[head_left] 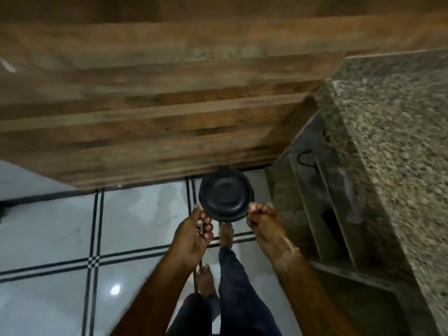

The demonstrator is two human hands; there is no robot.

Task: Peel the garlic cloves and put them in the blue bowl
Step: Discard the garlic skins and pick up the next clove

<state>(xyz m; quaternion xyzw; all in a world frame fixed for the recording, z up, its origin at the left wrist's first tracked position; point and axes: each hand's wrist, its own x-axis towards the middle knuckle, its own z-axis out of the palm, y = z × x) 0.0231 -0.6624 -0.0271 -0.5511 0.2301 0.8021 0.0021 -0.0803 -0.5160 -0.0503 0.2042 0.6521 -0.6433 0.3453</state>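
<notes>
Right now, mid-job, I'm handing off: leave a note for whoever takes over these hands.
Left hand: grips small pale pieces, likely garlic, thumb by the rim of the bowl.
Right hand: pinches the bowl at its opposite rim.
Bowl: dark, looks empty, carried over the tiled floor beside the granite counter.
Done: no cloves seen in the bowl.
Left: set it down, peel the cloves, drop them in.

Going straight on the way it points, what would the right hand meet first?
The right hand grips the dark bowl; carried straight on, both would probably meet the wooden cabinet front first, depth unclear.
</notes>
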